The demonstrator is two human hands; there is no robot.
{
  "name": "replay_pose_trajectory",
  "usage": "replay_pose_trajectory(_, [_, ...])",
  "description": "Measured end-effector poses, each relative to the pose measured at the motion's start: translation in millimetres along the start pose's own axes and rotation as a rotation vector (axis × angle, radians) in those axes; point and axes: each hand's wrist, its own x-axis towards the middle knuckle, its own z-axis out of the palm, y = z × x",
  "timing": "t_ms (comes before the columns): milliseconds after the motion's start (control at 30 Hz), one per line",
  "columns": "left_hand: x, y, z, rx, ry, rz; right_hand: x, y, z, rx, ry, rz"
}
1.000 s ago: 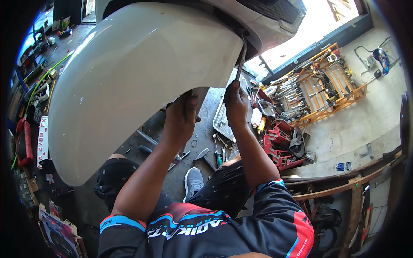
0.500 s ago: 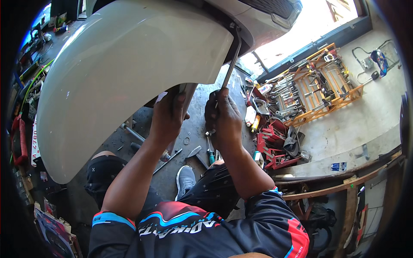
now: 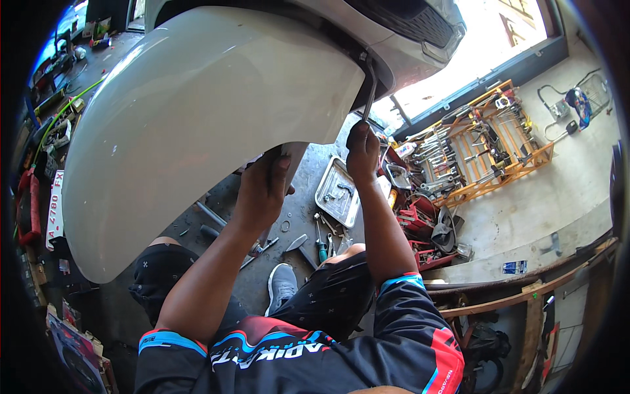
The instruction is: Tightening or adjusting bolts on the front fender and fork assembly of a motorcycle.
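A large pale, glossy curved panel (image 3: 190,98), like a vehicle fender, fills the upper left. My left hand (image 3: 261,190) is at its lower arched edge, fingers curled round a grey strip (image 3: 298,157) under the panel; its far fingers are partly hidden. My right hand (image 3: 363,151) is closed round the lower end of a metal wrench (image 3: 371,92). The wrench's upper end sits at a bolt (image 3: 363,58) by the panel's right corner, beside the car's bumper (image 3: 407,46).
Below my hands lie a metal tray (image 3: 338,197) with small parts, a hammer (image 3: 298,244) and a green-handled screwdriver (image 3: 321,246). A red toolbox (image 3: 420,217) and an orange rack of tools (image 3: 482,144) stand to the right. My shoe (image 3: 282,285) rests on the floor.
My right hand has moved up and right along the wrench, uncovering the metal tray. The view has shifted slightly. My left hand stays at the panel's edge.
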Motion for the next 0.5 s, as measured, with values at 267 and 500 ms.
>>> replay_pose_trajectory(267, [0,3,2,0.005,0.026,0.015,25,9,-21,-0.344,0.02,-0.144])
replay_pose_trajectory(500, [1,-2,3,0.046,0.047,-0.006,20,6,-7,-0.29,-0.008,-0.034])
